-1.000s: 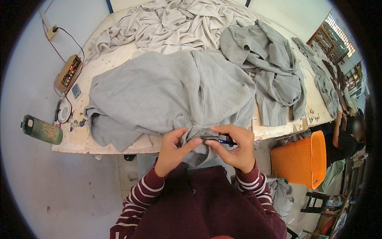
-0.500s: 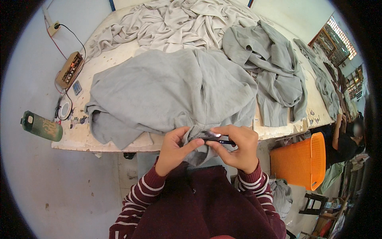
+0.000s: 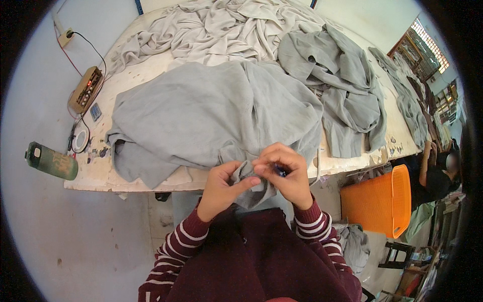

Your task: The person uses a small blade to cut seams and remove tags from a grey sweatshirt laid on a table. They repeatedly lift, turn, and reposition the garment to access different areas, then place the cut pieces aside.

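Note:
A large grey garment (image 3: 186, 121) is spread over the near part of the table, with a bunched end (image 3: 249, 194) hanging at the front edge. My left hand (image 3: 221, 189) grips this bunched end between thumb and fingers. Close against it, my right hand (image 3: 287, 173) is closed, its thumb and fingertips pinched together at the cloth. Small dark thread snips (image 3: 279, 171) are tucked inside the right hand, mostly hidden by the fingers. Whether a thread lies in the pinch is too small to tell.
Pale cloth (image 3: 216, 32) covers the back of the table (image 3: 90, 182); another grey garment (image 3: 347, 95) lies at right. A green bottle (image 3: 53, 161) and a brown box with lights (image 3: 85, 90) are at left. An orange basket (image 3: 372, 201) stands lower right, near another person (image 3: 435, 176).
The snips' shiny blade was at the cloth; now the snips sit inside my right hand. That hand has moved left and up, and its fingertips pinch at the cloth. My left hand keeps its grip.

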